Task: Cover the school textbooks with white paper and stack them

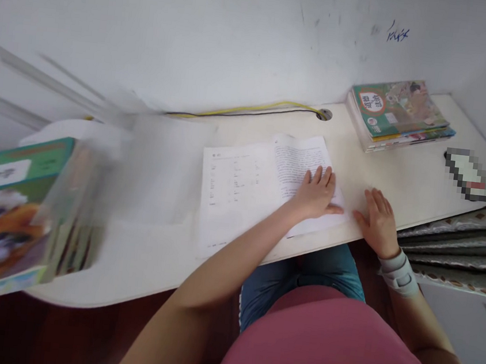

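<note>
An unfolded booklet [241, 199] with printed pages lies on the white desk [143, 264] in front of me. My left hand [315, 195] rests flat on its right-hand page, fingers spread, holding nothing. Just right of the booklet, my right hand [378, 222] lies at the desk's front edge with its fingers apart and nothing in it. A pale band is around the right wrist. Left of the booklet is a blurred, whitish sheet-like shape [152, 172].
Stacked books [400, 114] stand at the back right, near a blurred-out object [469, 174]. More books [9, 215] are at the far left. Yellow and black cables [250, 110] run along the wall to a round desk hole. Patterned fabric [457, 245] hangs at the right.
</note>
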A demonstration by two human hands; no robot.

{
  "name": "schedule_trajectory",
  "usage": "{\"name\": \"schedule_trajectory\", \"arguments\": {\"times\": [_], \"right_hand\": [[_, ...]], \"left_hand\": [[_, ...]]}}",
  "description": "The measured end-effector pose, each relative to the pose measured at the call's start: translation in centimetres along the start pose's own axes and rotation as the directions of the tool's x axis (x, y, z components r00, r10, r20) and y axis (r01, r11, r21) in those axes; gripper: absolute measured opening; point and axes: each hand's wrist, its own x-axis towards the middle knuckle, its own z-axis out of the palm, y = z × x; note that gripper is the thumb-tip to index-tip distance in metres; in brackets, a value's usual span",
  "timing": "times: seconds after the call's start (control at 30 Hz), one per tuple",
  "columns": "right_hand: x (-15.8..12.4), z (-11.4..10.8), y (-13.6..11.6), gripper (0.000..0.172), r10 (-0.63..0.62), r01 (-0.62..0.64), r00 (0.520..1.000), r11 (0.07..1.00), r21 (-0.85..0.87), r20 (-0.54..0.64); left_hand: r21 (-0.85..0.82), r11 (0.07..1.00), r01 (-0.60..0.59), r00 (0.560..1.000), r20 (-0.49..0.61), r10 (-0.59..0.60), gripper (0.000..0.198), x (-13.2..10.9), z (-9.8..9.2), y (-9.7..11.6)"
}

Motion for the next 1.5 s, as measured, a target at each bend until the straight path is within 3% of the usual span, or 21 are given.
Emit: {"name": "schedule_trajectory", "arguments": {"times": [0.17,0.47,0.63,0.9,1.1,1.23,1.33,1.5], "right_hand": [[-0.2,0.6,0.2,0.065,-0.021,0.023,0.999,0.999,-0.035,0.047],[-0.2,0.7,0.2,0.063,-0.029,0.035,0.996,0.998,-0.061,0.083],[-0.2,0.6,0.1,0.061,-0.032,0.037,0.997,0.997,-0.063,0.067],[-0.2,0.3,0.0,0.056,-0.027,0.034,0.996,0.996,-0.082,0.087],[-0.1,0.2,-0.2,0.051,-0.054,0.066,0.993,0.991,-0.119,0.106],[0.1,-0.2,-0.3,0.048,-0.076,0.09,0.99,0.988,-0.122,0.118],[0.0,-0.6,-0.6,0.043,-0.173,0.189,0.974,0.977,-0.099,0.147],[-0.5,-0.7,-1.2,0.039,-0.297,0.311,0.935,0.949,-0.049,0.193]], "left_hand": [[0.035,0.994,-0.103,0.995,0.004,0.103,0.098,0.0,0.2,0.8],[0.155,0.985,-0.07,0.995,0.08,0.058,0.09,-2.7,-1.5,-1.0],[0.126,0.987,-0.102,0.991,0.095,0.09,0.096,-2.3,-0.5,-0.3],[0.083,0.991,-0.104,0.994,0.027,0.103,0.093,-1.2,0.4,-0.2],[0.065,0.972,-0.227,0.974,0.015,0.227,0.091,-2.0,0.8,0.2],[0.058,0.951,-0.305,0.952,0.01,0.305,0.072,-1.9,0.5,-0.5],[0.044,0.935,-0.352,0.935,-0.038,0.354,0.051,-1.1,0.0,-1.5],[0.071,0.943,-0.324,0.936,-0.12,0.33,0.041,1.4,-1.1,-3.5]]}}
